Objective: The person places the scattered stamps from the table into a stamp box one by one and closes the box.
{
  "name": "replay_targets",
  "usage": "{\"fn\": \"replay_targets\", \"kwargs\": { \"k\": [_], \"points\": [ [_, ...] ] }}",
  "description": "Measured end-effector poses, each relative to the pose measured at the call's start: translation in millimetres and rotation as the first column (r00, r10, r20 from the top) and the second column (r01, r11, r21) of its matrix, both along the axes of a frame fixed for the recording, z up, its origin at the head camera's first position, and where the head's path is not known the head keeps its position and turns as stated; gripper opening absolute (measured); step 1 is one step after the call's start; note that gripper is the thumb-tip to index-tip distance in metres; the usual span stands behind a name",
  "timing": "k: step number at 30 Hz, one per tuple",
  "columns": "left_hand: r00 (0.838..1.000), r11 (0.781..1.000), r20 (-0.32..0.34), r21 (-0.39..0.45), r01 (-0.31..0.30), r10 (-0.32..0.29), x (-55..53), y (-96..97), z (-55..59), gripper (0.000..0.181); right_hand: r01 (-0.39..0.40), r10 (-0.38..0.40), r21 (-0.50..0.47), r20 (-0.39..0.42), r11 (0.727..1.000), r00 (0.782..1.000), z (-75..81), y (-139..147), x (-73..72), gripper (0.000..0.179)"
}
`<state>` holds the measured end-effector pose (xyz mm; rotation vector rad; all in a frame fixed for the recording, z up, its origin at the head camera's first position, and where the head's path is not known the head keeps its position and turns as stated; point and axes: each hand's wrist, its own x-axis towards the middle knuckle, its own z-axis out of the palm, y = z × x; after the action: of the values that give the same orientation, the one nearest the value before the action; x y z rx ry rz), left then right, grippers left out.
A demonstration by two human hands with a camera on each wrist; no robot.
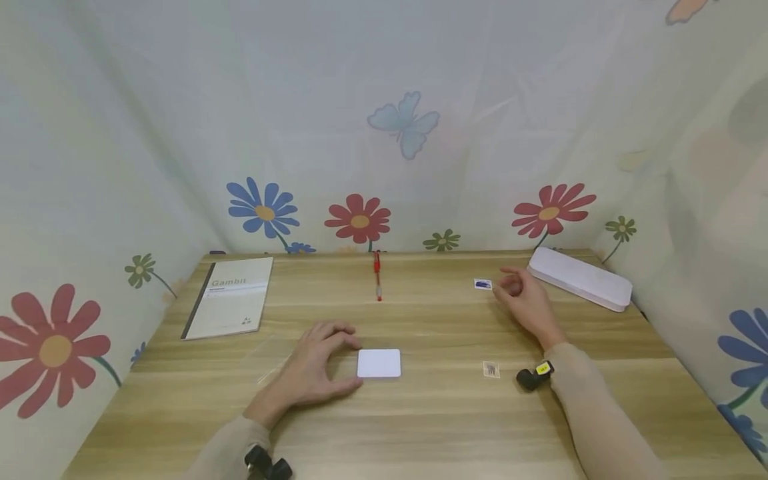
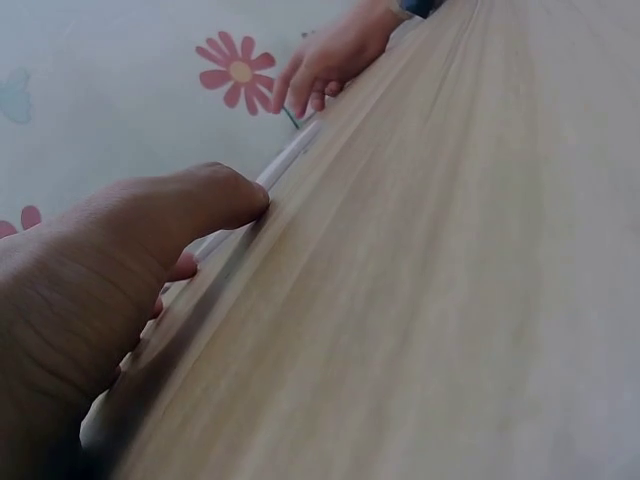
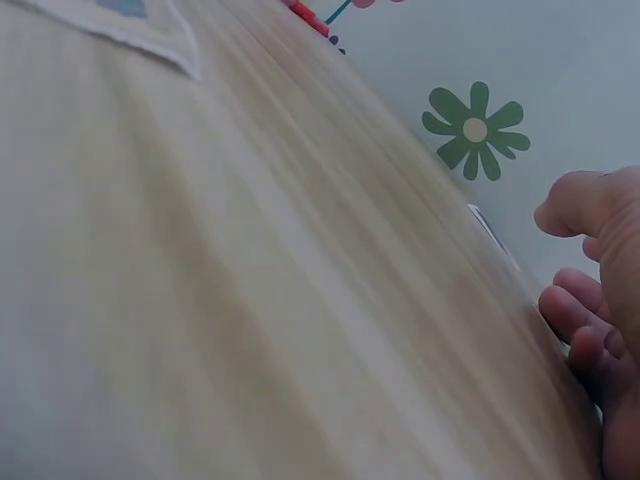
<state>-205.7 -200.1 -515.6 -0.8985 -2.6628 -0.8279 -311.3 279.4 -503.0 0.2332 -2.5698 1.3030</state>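
My left hand (image 1: 321, 363) holds a small white card (image 1: 379, 363) flat on the table by its left corners, index finger at the far corner and thumb at the near one. In the left wrist view, the thumb (image 2: 225, 197) meets the card's edge. My right hand (image 1: 528, 303) hovers just right of a small stamp (image 1: 483, 284) with a blue picture and white border. Its fingers are loosely bent, with nothing visible between them and the thumb. A second, paler stamp (image 1: 491, 369) lies nearer, right of the card.
A "Gambit" notebook (image 1: 234, 300) lies at the back left, a red pen (image 1: 377, 275) at the back middle. One long white case (image 1: 579, 279) sits beyond my right hand. Something like a transparent sheet (image 1: 262, 353) lies beside my left hand. Flowered cloth hangs behind the table (image 1: 432, 427).
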Motion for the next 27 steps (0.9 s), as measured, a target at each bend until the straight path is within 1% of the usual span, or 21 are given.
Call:
{"fn": "replay_targets", "kwargs": {
  "k": [3,7,12,17,23,27],
  "points": [
    [1.000,1.000,-0.017,-0.006,0.003,-0.003,-2.5,-0.4,0.6,0.057,-0.012,0.013,0.028,-0.003,1.000,1.000,0.6,-2.7,-5.3,0.056],
    [1.000,1.000,-0.010,-0.013,0.003,-0.003,-3.1,-1.3,1.4,0.056,-0.044,0.044,0.111,0.002,0.993,0.999,1.3,-3.3,-9.4,0.060],
    [1.000,1.000,0.000,-0.018,-0.008,0.007,-2.4,-1.6,2.7,0.056,-0.082,0.082,0.213,0.011,0.974,0.997,1.9,-2.9,-15.6,0.065],
    [1.000,1.000,0.011,-0.021,-0.005,0.005,-0.7,-0.6,2.0,0.056,-0.098,0.091,0.289,0.037,0.952,0.995,0.4,0.1,-18.5,0.062],
    [1.000,0.999,0.022,-0.028,-0.019,0.019,0.8,-2.0,0.5,0.055,-0.108,0.103,0.317,0.035,0.942,0.994,-2.5,0.1,-17.5,0.052],
    [1.000,0.999,0.010,-0.029,-0.017,0.017,-0.6,-2.5,0.5,0.054,-0.091,0.090,0.298,0.015,0.950,0.996,-1.9,-0.8,-17.6,0.045]
  ]
}}
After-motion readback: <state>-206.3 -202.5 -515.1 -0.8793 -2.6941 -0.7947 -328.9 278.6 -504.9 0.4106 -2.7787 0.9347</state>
